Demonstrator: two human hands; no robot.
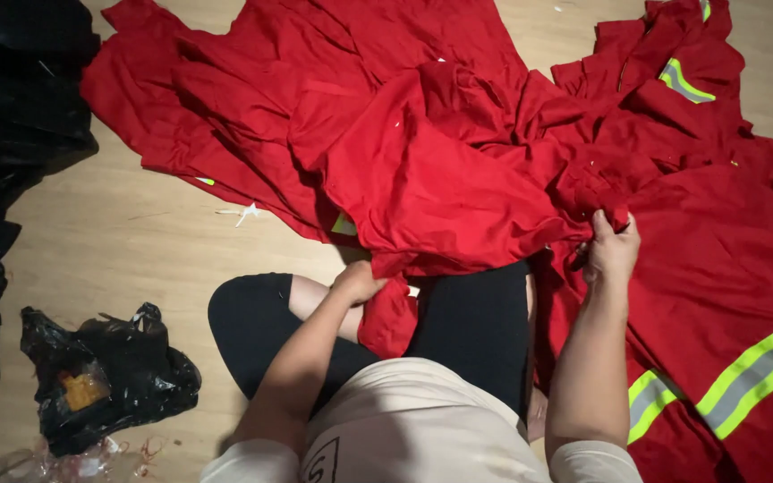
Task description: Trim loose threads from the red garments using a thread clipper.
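The person sits on the wooden floor (127, 241) with legs crossed, in black trousers and a pale top. The left hand (357, 282) is closed on the low edge of a big red cloth (440, 179), just above the knee. The right hand (612, 250) is closed on another fold of the same red cloth, a bit higher and off to the side. The cloth lies bunched over the lap and spreads away across the floor. Beside the right arm lies a red jacket with shiny yellow and grey stripes (758, 371). Near the left knee sits a small crumpled black bag (109, 376). Farther off, more red clothes (673, 80) lie in a heap, and a large black bag (11, 116) fills the far corner.
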